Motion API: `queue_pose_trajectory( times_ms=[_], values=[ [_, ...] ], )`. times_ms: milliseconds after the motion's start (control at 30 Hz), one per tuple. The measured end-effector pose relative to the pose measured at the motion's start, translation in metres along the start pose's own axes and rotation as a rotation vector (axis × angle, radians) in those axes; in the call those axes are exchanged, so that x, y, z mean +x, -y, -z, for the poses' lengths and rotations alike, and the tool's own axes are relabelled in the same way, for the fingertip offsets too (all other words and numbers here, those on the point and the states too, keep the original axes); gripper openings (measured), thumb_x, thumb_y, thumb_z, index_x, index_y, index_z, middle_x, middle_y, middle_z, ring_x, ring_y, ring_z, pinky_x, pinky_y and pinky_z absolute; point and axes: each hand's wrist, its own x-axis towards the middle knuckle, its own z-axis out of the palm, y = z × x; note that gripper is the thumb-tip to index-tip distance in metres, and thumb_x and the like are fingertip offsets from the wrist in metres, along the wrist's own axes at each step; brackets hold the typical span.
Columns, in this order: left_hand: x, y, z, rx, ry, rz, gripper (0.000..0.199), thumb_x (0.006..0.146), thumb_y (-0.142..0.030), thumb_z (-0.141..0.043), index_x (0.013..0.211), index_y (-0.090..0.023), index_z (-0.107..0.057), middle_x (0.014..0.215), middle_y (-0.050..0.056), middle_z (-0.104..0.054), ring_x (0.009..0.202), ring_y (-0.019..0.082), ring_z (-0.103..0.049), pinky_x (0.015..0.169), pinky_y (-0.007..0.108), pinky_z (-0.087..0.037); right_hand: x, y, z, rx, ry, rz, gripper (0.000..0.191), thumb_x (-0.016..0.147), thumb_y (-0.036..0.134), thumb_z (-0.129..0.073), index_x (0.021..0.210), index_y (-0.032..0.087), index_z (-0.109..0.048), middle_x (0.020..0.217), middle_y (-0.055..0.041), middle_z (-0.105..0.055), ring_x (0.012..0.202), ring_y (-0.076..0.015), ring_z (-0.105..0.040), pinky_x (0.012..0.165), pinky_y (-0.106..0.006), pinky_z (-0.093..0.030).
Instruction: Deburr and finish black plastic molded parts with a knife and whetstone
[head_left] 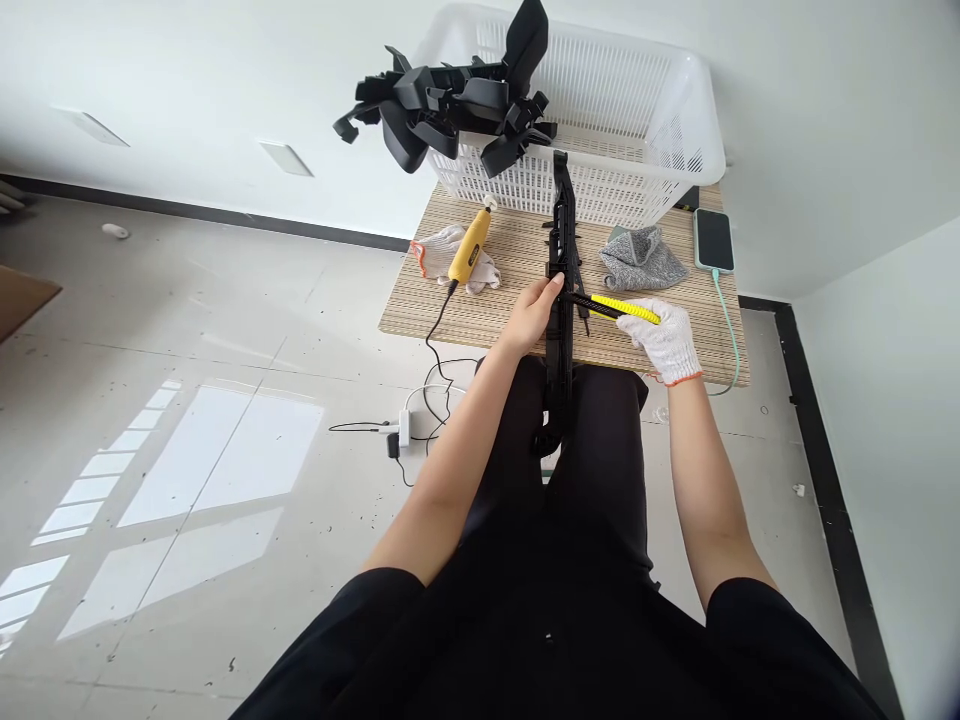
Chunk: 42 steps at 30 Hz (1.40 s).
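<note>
My left hand (pixel 531 315), bare, is closed around a long black plastic part (pixel 560 345). That part stretches from the table's edge region down between my knees, its far end reaching toward the basket. In a white knitted glove, my right hand (pixel 664 338) grips a slim yellow-and-black tool (pixel 626 307) with a ribbed yellow side. The tool's black end points left and meets the long part just beside my left thumb; the exact contact is too small to make out. Thin black pieces (pixel 583 290) lie right behind the part.
A white plastic basket (pixel 637 165) stands at the back, with black plastic parts (pixel 457 105) piled over its left side. On the wood-grain table (pixel 409 305) are a yellow corded rotary tool (pixel 470 247), a glove (pixel 442 243), a grey cloth (pixel 642 258) and a charging phone (pixel 712 240). Cables run to a power strip (pixel 404 428).
</note>
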Motion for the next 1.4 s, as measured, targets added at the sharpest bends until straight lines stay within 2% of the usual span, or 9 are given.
queue_pose_trajectory(
  times_ms=[467, 567, 700, 800, 933, 1033, 1167, 1267, 1400],
  values=[
    [-0.0005, 0.0002, -0.001, -0.041, 0.006, -0.018, 0.044, 0.093, -0.058, -0.06, 0.087, -0.017, -0.075, 0.09, 0.005, -0.076, 0.098, 0.02, -0.071, 0.097, 0.031, -0.051, 0.0031, -0.0067, -0.0022, -0.003, -0.047, 0.036, 0.036, 0.07, 0.039, -0.084, 0.101, 0.021, -0.08, 0.063, 0.0027, -0.06, 0.052, -0.0091, -0.047, 0.048, -0.024, -0.042],
    [-0.0005, -0.0001, -0.0012, -0.047, 0.013, 0.003, 0.043, 0.094, -0.057, -0.059, 0.086, -0.017, -0.073, 0.087, 0.005, -0.075, 0.096, 0.019, -0.071, 0.095, 0.03, -0.051, 0.002, -0.005, -0.0022, -0.005, 0.007, 0.017, 0.037, 0.068, 0.037, -0.085, 0.101, 0.02, -0.08, 0.063, 0.003, -0.06, 0.052, -0.0088, -0.047, 0.049, -0.024, -0.042],
    [-0.0014, -0.0012, -0.0009, -0.013, -0.012, 0.014, 0.042, 0.096, -0.055, -0.059, 0.079, -0.017, -0.07, 0.08, 0.003, -0.072, 0.091, 0.019, -0.07, 0.089, 0.029, -0.051, 0.0015, -0.0042, -0.0022, -0.013, -0.072, 0.051, 0.036, 0.072, 0.038, -0.082, 0.103, 0.019, -0.079, 0.063, 0.0031, -0.061, 0.052, -0.0086, -0.048, 0.049, -0.024, -0.042],
    [-0.0021, -0.0016, -0.0004, -0.03, 0.004, 0.014, 0.042, 0.096, -0.056, -0.059, 0.082, -0.018, -0.07, 0.082, 0.004, -0.073, 0.093, 0.019, -0.071, 0.092, 0.03, -0.052, 0.0019, -0.0044, -0.0021, 0.0, -0.01, 0.024, 0.036, 0.069, 0.037, -0.084, 0.1, 0.019, -0.08, 0.063, 0.0028, -0.061, 0.051, -0.0081, -0.047, 0.048, -0.023, -0.041],
    [-0.0022, -0.0016, -0.0002, -0.013, -0.006, 0.0, 0.045, 0.093, -0.06, -0.061, 0.078, -0.019, -0.069, 0.079, 0.003, -0.071, 0.092, 0.02, -0.07, 0.092, 0.031, -0.052, 0.0018, -0.0041, -0.0018, 0.018, -0.084, 0.043, 0.035, 0.071, 0.038, -0.082, 0.1, 0.019, -0.079, 0.063, 0.0025, -0.061, 0.051, -0.0081, -0.047, 0.047, -0.023, -0.041],
    [-0.0023, -0.0023, -0.0004, -0.016, 0.007, -0.002, 0.047, 0.093, -0.063, -0.06, 0.081, -0.019, -0.07, 0.081, 0.003, -0.072, 0.093, 0.02, -0.07, 0.093, 0.031, -0.053, 0.0015, -0.0038, -0.002, -0.007, -0.037, 0.031, 0.036, 0.069, 0.038, -0.083, 0.099, 0.019, -0.079, 0.064, 0.0021, -0.062, 0.051, -0.0086, -0.048, 0.047, -0.023, -0.041],
    [-0.003, -0.0035, -0.0007, 0.009, -0.014, 0.022, 0.048, 0.091, -0.065, -0.059, 0.08, -0.019, -0.07, 0.082, 0.003, -0.073, 0.094, 0.02, -0.07, 0.092, 0.031, -0.053, 0.0017, -0.0038, -0.0027, -0.002, -0.116, 0.054, 0.034, 0.071, 0.038, -0.081, 0.1, 0.018, -0.079, 0.062, 0.0029, -0.06, 0.051, -0.0084, -0.048, 0.048, -0.023, -0.04],
    [-0.0032, -0.0038, -0.0007, -0.006, 0.002, 0.019, 0.048, 0.092, -0.064, -0.059, 0.083, -0.019, -0.071, 0.084, 0.004, -0.073, 0.097, 0.02, -0.07, 0.095, 0.032, -0.052, 0.0019, -0.0033, -0.0029, -0.008, -0.044, 0.028, 0.035, 0.069, 0.036, -0.083, 0.098, 0.018, -0.08, 0.062, 0.0028, -0.06, 0.051, -0.0081, -0.047, 0.047, -0.023, -0.04],
    [-0.0029, -0.0033, -0.0006, -0.002, -0.019, 0.031, 0.048, 0.09, -0.066, -0.061, 0.08, -0.02, -0.071, 0.08, 0.003, -0.072, 0.096, 0.021, -0.07, 0.093, 0.032, -0.053, 0.002, -0.0032, -0.0031, 0.006, -0.115, 0.052, 0.034, 0.071, 0.038, -0.081, 0.099, 0.019, -0.08, 0.063, 0.0025, -0.061, 0.051, -0.0087, -0.048, 0.047, -0.024, -0.039]
  ],
)
